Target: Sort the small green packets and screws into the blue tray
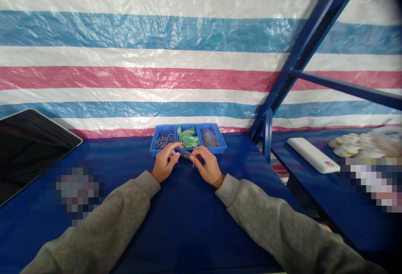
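A small clear plastic bag is between my two hands, just in front of the blue bins. My left hand has its thumb and index finger curled at the bag's left edge. The right end of the bag is pinched by my right hand, and a tiny thin thing sticks out below those fingers, too small to name. Behind the hands, the left bin holds many metal screws. Green plastic packets fill the middle bin, and clear plastic bags lie in the right one.
On the blue table, a dark-screened panel stands at the left beside a blurred-out item. A blue metal frame rises at the right. Beyond it, a white box and white rolls rest on another table.
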{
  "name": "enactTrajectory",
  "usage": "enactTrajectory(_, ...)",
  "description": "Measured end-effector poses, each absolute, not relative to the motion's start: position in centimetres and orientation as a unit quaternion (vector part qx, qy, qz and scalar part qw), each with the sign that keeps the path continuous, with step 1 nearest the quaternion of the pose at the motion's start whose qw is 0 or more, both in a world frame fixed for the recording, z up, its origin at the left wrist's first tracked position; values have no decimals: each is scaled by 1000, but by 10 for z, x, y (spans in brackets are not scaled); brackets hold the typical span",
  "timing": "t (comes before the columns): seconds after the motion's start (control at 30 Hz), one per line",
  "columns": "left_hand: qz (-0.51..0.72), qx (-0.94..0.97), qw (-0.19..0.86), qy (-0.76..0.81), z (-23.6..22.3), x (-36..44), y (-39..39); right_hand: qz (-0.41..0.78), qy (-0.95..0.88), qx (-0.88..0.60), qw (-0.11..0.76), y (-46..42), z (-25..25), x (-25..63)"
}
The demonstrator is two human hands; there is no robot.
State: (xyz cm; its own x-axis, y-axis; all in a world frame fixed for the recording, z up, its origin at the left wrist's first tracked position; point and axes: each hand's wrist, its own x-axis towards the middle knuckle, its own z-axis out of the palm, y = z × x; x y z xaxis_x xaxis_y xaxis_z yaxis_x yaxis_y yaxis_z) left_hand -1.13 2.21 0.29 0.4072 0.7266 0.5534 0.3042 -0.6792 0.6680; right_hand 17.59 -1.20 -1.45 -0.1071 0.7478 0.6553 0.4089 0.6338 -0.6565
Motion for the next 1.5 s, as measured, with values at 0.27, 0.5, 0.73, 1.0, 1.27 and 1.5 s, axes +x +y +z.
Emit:
enactTrajectory(0.27, 387, 852, 185, 301, 2, -6, 22, 196, -720, -406, 528, -9, -17, 176)
enactTrajectory(0.5, 376, 863, 177, 288, 3, -5, 22, 185, -727, -403, 524, -11, -15, 176)
enactTrajectory(0.73, 350, 866, 181, 309, 3, -6, 22, 185, -731, -400, 521, -11, -13, 176)
enactTrajectory(1.0, 346, 875, 180, 288, 4, -6, 22, 182, -737, -386, 525, -11, -12, 177)
enactTrajectory(1.27, 336, 872, 220, 280, 3, -5, 22, 164, -741, -397, 515, -11, -15, 175)
enactTrajectory(1.5, 324, 867, 237, 295, 5, -6, 22, 164, -750, -388, 510, -13, -13, 177)
